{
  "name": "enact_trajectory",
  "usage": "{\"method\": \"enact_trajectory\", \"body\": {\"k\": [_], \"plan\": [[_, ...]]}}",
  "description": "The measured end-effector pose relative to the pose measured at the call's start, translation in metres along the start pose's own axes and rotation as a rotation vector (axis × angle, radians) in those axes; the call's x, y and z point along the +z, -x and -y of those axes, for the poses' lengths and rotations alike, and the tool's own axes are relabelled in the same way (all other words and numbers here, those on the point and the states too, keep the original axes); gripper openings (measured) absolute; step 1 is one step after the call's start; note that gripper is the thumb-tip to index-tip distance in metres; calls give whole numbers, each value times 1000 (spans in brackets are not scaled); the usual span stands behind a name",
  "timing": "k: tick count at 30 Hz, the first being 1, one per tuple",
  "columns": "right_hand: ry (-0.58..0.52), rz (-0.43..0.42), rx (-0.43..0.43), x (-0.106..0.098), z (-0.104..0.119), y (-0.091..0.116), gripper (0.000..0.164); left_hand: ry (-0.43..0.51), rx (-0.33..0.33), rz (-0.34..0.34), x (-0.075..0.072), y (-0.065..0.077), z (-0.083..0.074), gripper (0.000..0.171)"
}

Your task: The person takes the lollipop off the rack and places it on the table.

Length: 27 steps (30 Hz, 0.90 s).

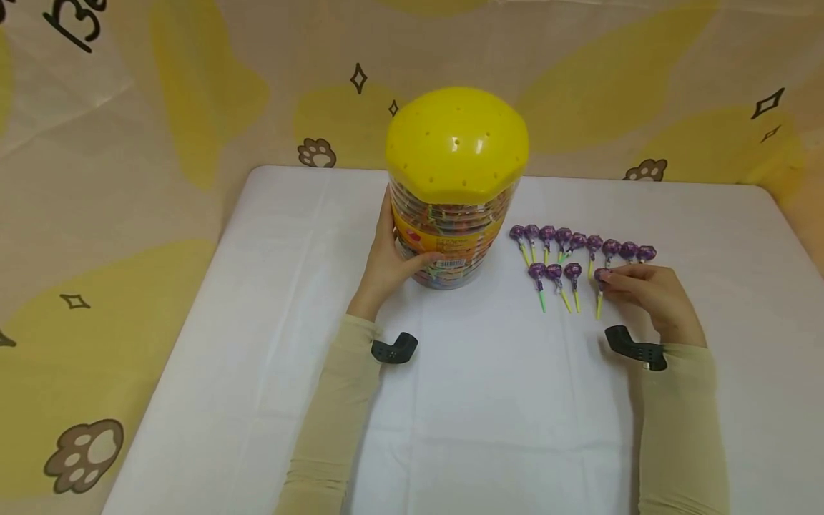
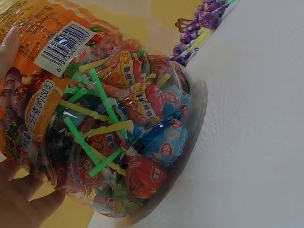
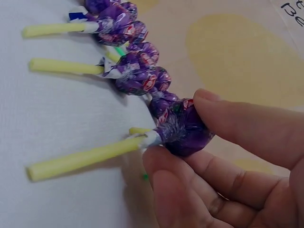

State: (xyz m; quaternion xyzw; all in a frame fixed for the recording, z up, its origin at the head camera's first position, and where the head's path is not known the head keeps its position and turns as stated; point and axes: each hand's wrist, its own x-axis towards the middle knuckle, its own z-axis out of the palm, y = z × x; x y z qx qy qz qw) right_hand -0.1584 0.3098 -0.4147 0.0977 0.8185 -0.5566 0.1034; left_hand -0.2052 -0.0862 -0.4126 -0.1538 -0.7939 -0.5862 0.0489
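A large clear plastic jar [image 1: 450,247] with a yellow lid [image 1: 457,143] stands near the back of the table, full of wrapped lollipops [image 2: 142,142]. My left hand [image 1: 389,261] grips its lower side, thumb across the orange label and the other fingers round the far side. Between thumb and fingertips, my right hand [image 1: 653,293] pinches a purple-wrapped lollipop [image 3: 187,130] by its head, its yellow stick [image 3: 85,159] pointing toward me. That lollipop is at the right end of a front row of purple lollipops [image 1: 554,273], with a small gap beside it.
Behind the front row lies a longer back row of purple lollipops [image 1: 595,244], heads away from me. The table [image 1: 489,415] has a white cloth. A patterned yellow and beige backdrop [image 1: 579,86] rises behind the table. Each wrist wears a black camera mount [image 1: 395,349].
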Motion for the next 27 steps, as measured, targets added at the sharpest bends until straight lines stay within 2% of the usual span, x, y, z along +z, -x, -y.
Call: {"method": "enact_trajectory", "body": {"k": [2,7,10,13,18,27], "plan": [[40,-25,20,1,0,0,8,-3,-5,-1,0,0,0,115],[175,-73,75,7,1,2,49,-7,-15,-4,1,1,-1,115],[245,-99,102,10,3,2,63,-10,-17,-8,1,1,-1,116],[346,-133,117,13,4,1,65,-14,-19,-13,0,1,-1,116],[475,-173,110,19,6,-1,59,-18,-13,-14,0,2,-1,115],[506,-152,94,15,5,4,59,-24,-17,-11,0,4,0,114]]}}
